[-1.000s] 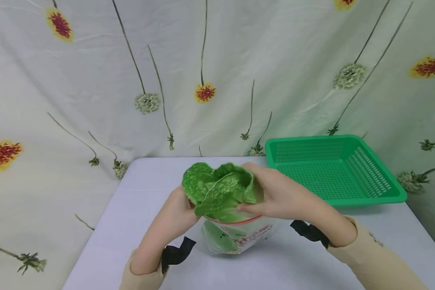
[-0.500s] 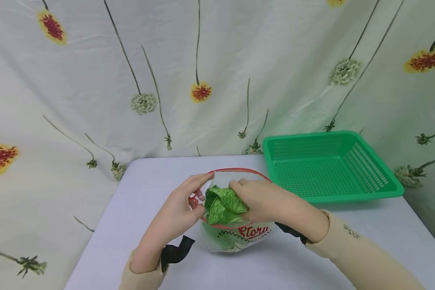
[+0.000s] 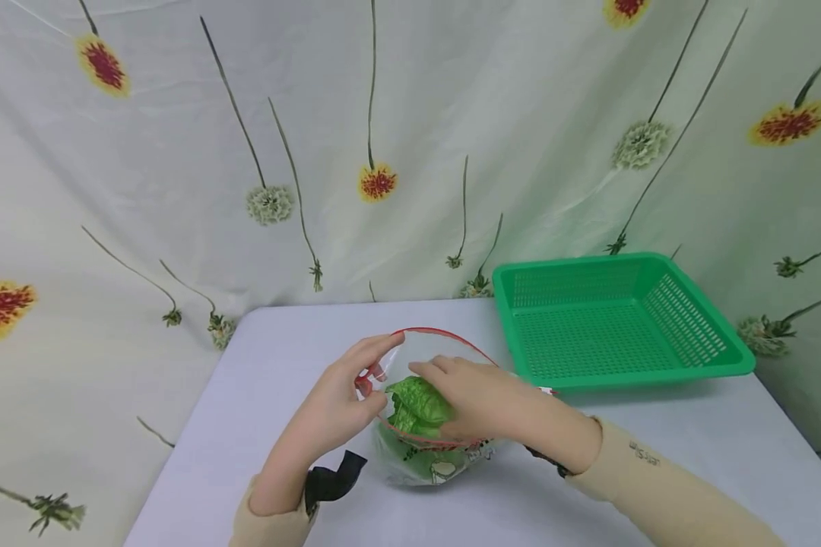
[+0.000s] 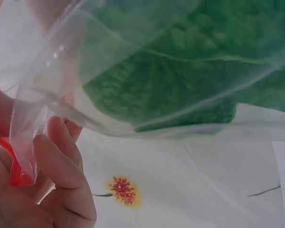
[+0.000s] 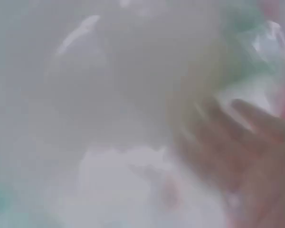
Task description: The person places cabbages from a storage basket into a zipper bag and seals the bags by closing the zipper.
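A head of green lettuce (image 3: 416, 403) with crinkled leaves sits down inside a clear plastic zip bag (image 3: 410, 465) with a red-edged mouth. On the left side of that mouth, my left hand (image 3: 338, 395) grips the bag's edge; its curled fingers and the red strip (image 4: 21, 173) show close up in the left wrist view. My right hand (image 3: 482, 395) reaches into the mouth from the right, against the lettuce's right side, with its thumb hidden behind the near rim. Blurred in the right wrist view, its fingers (image 5: 228, 135) are extended.
A green perforated plastic basket (image 3: 602, 334) stands at the back right of the white table (image 3: 301, 342). Behind the table hangs a pale cloth (image 3: 424, 91) printed with flowers. A black strap (image 3: 335, 482) sticks out from the left wrist.
The lettuce has gone down into the bag. The left hand has moved from the lettuce to the bag's edge; the right hand has moved lower, into the mouth, and its fingers have loosened.
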Available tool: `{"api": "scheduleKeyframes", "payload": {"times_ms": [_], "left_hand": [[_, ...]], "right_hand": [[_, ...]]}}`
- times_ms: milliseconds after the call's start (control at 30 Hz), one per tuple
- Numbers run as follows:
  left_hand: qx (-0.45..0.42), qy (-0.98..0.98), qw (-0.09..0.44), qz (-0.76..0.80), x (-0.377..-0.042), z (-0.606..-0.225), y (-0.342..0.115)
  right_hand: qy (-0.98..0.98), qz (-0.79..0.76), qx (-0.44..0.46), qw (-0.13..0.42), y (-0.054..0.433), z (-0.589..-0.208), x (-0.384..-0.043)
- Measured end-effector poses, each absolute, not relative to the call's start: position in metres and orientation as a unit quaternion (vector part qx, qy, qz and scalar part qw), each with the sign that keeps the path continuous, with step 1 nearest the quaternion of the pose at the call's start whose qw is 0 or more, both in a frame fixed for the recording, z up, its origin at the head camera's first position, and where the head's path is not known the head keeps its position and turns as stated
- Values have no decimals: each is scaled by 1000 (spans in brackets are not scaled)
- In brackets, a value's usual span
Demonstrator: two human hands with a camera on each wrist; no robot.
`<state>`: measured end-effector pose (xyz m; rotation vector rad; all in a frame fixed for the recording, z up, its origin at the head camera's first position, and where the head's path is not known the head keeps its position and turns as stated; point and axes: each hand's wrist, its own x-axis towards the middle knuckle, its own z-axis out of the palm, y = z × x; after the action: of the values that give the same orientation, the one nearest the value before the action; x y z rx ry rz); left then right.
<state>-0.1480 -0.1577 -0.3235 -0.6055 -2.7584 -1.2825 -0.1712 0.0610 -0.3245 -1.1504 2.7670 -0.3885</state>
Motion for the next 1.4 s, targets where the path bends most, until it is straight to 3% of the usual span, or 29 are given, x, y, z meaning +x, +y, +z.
{"api": "scheduleKeyframes", "payload": {"times_ms": [133,200,267,333,567,933,1167,1400], "left_hand": [[-191,-891,20,-411,-146,-326,-161],[-194,-892,22,-408,-146,-327,-162],[-200,-893,26,-403,-146,-327,-163],[-210,-892,31,-399,-146,-328,-165],[-239,-877,31,-416,-147,-335,-170],[-249,-731,-7,-635,-146,-367,-213],[-96,-721,131,-674,-141,-388,-206],[-73,-711,245,-655,-139,-367,-197]], "right_hand": [[849,-302,-427,-72,107,-311,-160],[821,-360,-420,-143,133,-311,-155],[808,-406,-388,-177,155,-320,-152],[814,-437,-341,-173,169,-335,-151],[778,-573,-246,-79,177,-396,-157],[756,-634,-102,-130,152,-412,-164],[751,-644,-69,-127,145,-407,-167],[716,-676,-72,-158,138,-383,-165]]}}
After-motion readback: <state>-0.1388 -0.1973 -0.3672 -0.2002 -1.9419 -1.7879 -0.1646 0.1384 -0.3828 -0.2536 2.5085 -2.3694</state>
